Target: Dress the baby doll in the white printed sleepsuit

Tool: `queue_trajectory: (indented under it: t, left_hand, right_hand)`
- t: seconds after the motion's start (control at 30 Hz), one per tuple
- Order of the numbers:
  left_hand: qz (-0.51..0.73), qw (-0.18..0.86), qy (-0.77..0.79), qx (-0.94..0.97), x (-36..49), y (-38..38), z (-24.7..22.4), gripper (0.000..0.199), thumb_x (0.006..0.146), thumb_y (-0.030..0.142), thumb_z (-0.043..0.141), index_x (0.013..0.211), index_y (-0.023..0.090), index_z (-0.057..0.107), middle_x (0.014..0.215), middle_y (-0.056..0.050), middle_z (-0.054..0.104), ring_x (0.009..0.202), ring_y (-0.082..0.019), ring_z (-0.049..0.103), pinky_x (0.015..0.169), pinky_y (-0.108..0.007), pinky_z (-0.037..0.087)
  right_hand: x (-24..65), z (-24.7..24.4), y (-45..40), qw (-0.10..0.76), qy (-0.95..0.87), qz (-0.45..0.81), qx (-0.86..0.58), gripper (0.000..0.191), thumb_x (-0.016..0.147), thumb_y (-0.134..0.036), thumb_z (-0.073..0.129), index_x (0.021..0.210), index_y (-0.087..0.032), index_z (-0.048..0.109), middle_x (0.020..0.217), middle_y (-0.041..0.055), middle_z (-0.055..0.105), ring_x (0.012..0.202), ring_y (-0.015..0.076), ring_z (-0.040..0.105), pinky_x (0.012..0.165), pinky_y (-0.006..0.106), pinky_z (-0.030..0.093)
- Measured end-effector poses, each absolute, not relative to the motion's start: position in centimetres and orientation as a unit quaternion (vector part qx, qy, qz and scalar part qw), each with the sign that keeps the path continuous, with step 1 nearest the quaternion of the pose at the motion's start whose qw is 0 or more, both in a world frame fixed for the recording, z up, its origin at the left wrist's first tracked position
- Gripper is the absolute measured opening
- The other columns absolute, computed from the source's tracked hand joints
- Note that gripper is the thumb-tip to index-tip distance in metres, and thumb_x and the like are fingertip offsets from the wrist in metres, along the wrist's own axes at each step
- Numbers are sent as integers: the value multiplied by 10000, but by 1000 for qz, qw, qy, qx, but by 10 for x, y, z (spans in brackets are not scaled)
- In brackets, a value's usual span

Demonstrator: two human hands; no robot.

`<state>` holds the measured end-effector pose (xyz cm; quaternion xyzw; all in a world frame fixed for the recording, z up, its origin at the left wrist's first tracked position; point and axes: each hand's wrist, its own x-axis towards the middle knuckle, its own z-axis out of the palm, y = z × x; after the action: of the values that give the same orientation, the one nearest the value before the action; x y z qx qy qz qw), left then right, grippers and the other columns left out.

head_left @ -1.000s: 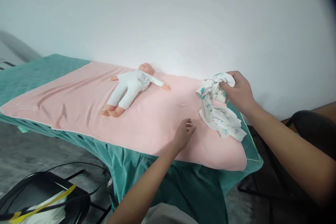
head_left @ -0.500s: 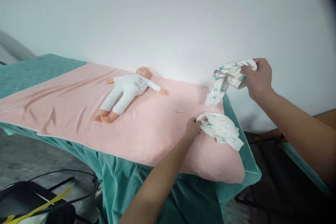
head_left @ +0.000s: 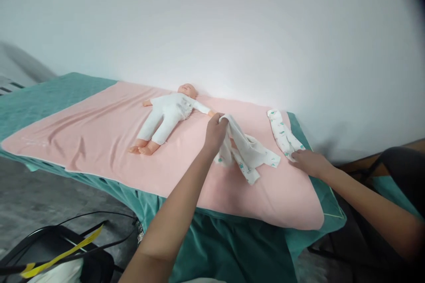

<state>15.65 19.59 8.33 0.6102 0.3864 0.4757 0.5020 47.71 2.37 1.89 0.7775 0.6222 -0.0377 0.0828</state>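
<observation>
My left hand (head_left: 215, 135) is closed on the edge of a white garment (head_left: 250, 148) with green print, partly lifted, its lower parts trailing on the pink cloth (head_left: 186, 172). To the right, my right hand (head_left: 307, 162) touches the lower end of a second printed garment (head_left: 281, 135), which lies in a narrow strip near the right end of the cloth; its fingertips are on the fabric. A baby doll (head_left: 171, 108) in white clothing lies on its back left of my left hand, arms spread, head toward the wall.
Green fabric (head_left: 66, 95) covers the table beneath the pink cloth and hangs down in front. A white wall (head_left: 212, 31) stands behind. Black chairs are at the lower left (head_left: 96, 265) and right (head_left: 405, 177), the left one with a yellow strap (head_left: 66, 254).
My left hand has moved left and up, lifting its garment. My right hand has come down from the air, and its garment now lies on the pink cloth. The view has shifted slightly.
</observation>
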Motion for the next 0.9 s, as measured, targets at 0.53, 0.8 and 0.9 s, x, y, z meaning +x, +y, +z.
queue_trajectory:
  t: [0.53, 0.8, 0.9]
  left_hand:
    - [143, 20, 437, 888, 82, 222, 126, 155, 807, 312, 591, 923, 221, 642, 816, -80, 637, 841, -260, 596, 727, -321, 374]
    - [248, -7, 459, 853, 65, 248, 117, 264, 852, 119, 424, 1001, 215, 620, 964, -75, 633, 865, -223, 563, 735, -322, 373]
    - [114, 121, 423, 891, 51, 238, 97, 141, 780, 194, 564, 867, 226, 670, 765, -33, 634, 718, -193, 570, 673, -289, 378]
  right_hand:
    - [370, 81, 145, -250, 631, 46, 733, 242, 792, -147, 399, 816, -184, 637, 907, 76, 685, 880, 217, 592, 751, 301, 412]
    - [423, 121, 131, -264, 668, 100, 689, 280, 756, -113, 402, 814, -209, 657, 969, 49, 679, 953, 206, 601, 852, 318, 434]
    - [416, 91, 101, -190, 713, -3, 675, 327, 733, -111, 419, 886, -218, 688, 1006, 50, 689, 1002, 228, 606, 887, 354, 448]
